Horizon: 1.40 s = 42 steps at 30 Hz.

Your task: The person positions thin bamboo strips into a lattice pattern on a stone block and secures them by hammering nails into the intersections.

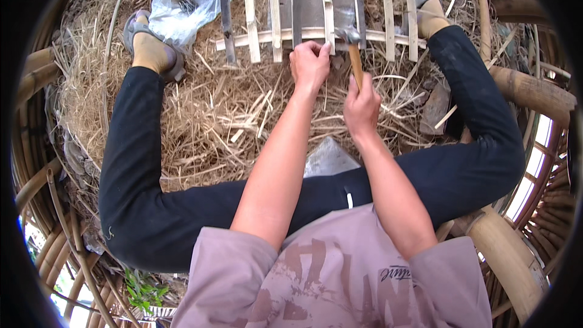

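Bamboo slats [276, 21] are already laid across a crosspiece [316, 35] at upper centre, where something small is pinched by the left hand [310, 64] and a hammer [353, 54] is gripped by the right hand [361, 106], so fastening seems unfinished.

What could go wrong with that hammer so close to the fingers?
1. The left hand pinches at the cross slat right beside the hammer head, so a missed blow might hit the fingers.
2. The right hand grips the wooden handle low down, which may make aiming harder.
3. The thin slat might split.
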{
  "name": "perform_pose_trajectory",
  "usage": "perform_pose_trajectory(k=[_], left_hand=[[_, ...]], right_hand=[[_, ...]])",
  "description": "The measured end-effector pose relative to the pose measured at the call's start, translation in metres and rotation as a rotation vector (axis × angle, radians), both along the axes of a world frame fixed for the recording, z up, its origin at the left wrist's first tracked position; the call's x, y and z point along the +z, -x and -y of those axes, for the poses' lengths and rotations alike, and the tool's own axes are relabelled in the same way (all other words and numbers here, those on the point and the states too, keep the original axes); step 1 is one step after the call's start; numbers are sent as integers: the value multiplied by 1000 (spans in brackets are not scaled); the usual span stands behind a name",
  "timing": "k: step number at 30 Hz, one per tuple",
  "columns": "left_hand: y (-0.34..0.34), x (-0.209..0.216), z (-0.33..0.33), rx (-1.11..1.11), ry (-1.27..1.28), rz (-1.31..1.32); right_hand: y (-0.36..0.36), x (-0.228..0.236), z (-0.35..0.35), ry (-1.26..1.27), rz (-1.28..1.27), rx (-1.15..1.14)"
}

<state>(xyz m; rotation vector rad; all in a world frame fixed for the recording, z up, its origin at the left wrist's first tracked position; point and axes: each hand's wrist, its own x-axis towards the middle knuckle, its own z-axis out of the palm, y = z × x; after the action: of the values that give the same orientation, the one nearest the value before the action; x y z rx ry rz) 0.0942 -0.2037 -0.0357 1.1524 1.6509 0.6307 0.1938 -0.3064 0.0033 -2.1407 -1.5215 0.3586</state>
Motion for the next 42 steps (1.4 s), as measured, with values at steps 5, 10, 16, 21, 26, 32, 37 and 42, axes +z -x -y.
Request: perform_pose_trajectory(k=[5,10,16,21,26,32,37,42], left_hand=[[-4,0,-5,20,12,49],[-1,-3,-5,3,-30,11],[-2,2,-8,12,25,37],[-3,5,-10,13,22,38],[1,-2,-5,2,-5,16],[0,-4,-6,8,-24,18],[-2,2,-5,14,-8,5],[-4,2,-6,1,7,26]], right_hand=[[-1,-1,2,116,-113,-70],[6,12,-10,305,-197,-113],[1,9,-16,283,-48,-58],[3,7,-6,-139,-93,-49],[3,5,-5,-98,-59,-76],[9,7,-7,69,-85,-17],[0,17,-9,-324,29,11],[-1,3,-10,273,-142,-135]])
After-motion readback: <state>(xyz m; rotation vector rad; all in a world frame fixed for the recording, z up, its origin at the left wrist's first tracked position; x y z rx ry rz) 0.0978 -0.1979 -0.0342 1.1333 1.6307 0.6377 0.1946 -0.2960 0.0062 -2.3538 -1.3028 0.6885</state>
